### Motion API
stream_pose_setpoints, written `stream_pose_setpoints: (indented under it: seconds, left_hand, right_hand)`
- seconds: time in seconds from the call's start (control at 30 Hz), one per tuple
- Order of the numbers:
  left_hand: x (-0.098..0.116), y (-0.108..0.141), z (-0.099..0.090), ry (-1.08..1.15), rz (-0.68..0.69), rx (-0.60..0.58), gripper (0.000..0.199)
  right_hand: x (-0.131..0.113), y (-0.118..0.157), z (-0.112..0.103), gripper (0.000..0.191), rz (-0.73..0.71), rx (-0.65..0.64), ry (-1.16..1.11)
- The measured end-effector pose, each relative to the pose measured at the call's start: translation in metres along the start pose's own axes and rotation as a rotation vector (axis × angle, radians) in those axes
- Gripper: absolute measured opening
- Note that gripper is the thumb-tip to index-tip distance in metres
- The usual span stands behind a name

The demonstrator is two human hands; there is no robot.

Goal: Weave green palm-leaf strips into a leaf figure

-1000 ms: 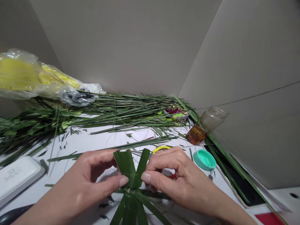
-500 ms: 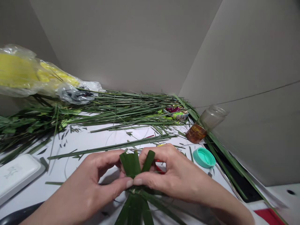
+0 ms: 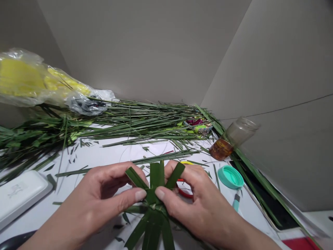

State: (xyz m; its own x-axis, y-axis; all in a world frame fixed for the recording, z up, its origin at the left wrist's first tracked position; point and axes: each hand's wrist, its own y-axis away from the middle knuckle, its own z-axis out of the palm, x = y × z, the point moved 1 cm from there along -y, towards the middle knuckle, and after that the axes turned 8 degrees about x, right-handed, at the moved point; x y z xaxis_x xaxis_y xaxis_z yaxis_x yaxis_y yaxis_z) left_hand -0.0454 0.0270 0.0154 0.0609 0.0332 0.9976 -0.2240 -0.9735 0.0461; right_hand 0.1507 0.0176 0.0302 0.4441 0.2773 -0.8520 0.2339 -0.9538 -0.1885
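A woven piece of green leaf strips (image 3: pixel 153 198) is held up between both hands, its flat ends fanning out above and below a knotted centre. My left hand (image 3: pixel 109 194) pinches it from the left, thumb near the centre and fingers behind an upper-left strip. From the right, my right hand (image 3: pixel 189 198) grips it, thumb pressed just above the centre and fingers behind the upper-right strip. Some fingertips are hidden behind the leaves. Behind the right hand, a red-and-yellow ring-shaped thing (image 3: pixel 185 193) shows in part.
Long green leaf blades (image 3: pixel 145 118) are heaped along the back wall. At right a glass jar (image 3: pixel 232 137) of amber liquid leans, near a turquoise lid (image 3: pixel 231 177) and a dark tablet-like slab (image 3: pixel 273 211). A white case (image 3: pixel 23 194) lies left, below yellow stuff in a plastic bag (image 3: pixel 23 80).
The upper strips have spread apart, one now angled left and one right. My hands have separated slightly, and the right thumb has moved up to the right. The view has shifted slightly.
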Motion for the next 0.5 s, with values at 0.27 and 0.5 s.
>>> stream_pose_setpoints:
  seconds: [0.27,0.5]
  left_hand:
    - [0.004,0.003,0.000,0.049,-0.174,-0.011,0.018]
    - [-0.008,0.003,-0.004,0.044,-0.206,0.006,0.021]
  right_hand:
    - [0.000,0.006,-0.002,0.016,-0.109,0.053,0.074]
    - [-0.001,0.006,0.001,0.027,-0.166,0.100,0.051]
